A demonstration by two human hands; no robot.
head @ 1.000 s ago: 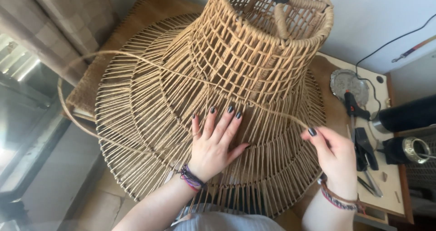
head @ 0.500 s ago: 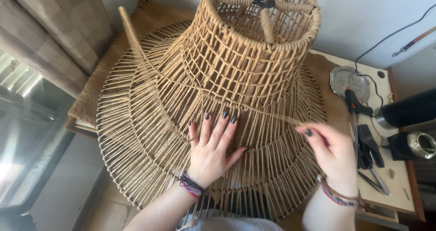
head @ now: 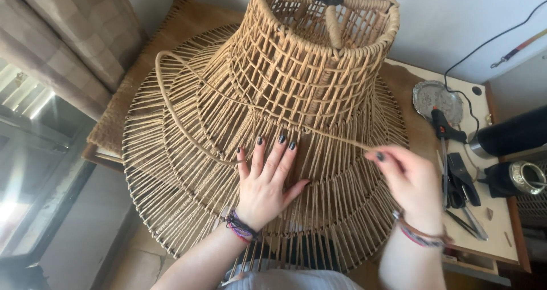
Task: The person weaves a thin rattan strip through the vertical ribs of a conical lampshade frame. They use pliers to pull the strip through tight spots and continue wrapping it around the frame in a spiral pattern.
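1. At your right you have a pale table [head: 501, 233] carrying a round silver dish [head: 437, 99].
2. Black-handled tools [head: 458, 179] lie beside two dark cylindrical vessels [head: 510, 133].
3. A checked curtain [head: 74, 39] hangs at your left.

Matt, rough woven-rattan lampshade [head: 296, 96]; shiny metal dish [head: 437, 99]; smooth pale tabletop [head: 490, 221].

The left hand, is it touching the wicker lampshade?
Touching. The head view shows the left hand lying flat on the lampshade, palm and spread fingers pressed on the woven ribs, no gap visible. The right hand pinches a loose strand.
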